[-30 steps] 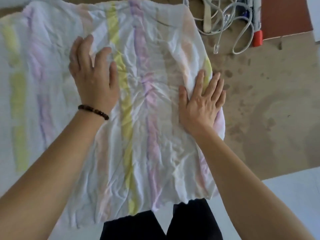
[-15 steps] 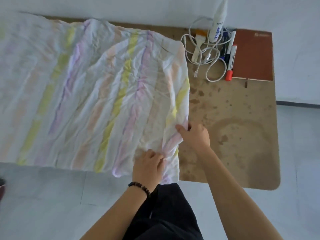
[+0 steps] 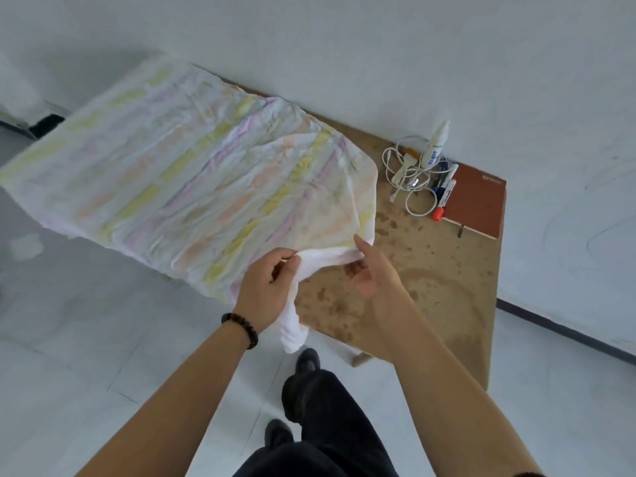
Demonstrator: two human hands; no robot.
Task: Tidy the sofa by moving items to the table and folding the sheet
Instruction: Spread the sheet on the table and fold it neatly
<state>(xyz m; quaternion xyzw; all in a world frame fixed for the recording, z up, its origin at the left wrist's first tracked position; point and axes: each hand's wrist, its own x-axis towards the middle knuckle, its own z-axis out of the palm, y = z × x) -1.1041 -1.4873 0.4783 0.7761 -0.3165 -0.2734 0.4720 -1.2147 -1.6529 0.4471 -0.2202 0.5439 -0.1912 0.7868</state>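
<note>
Most of the sheet (image 3: 192, 180) lies spread over the table's (image 3: 444, 277) left part, overhanging its near edge; I judge a hard pull could drag it off the table. Its corner is raised just above that near edge: my left hand (image 3: 265, 287) pinches bunched hem, a tail dangling below the tabletop, and my right hand (image 3: 370, 270) nips the same hem between thumb and fingers. Swinging toward the table's far right corner could snag the cable (image 3: 403, 173) and topple the bottle (image 3: 435, 146).
</note>
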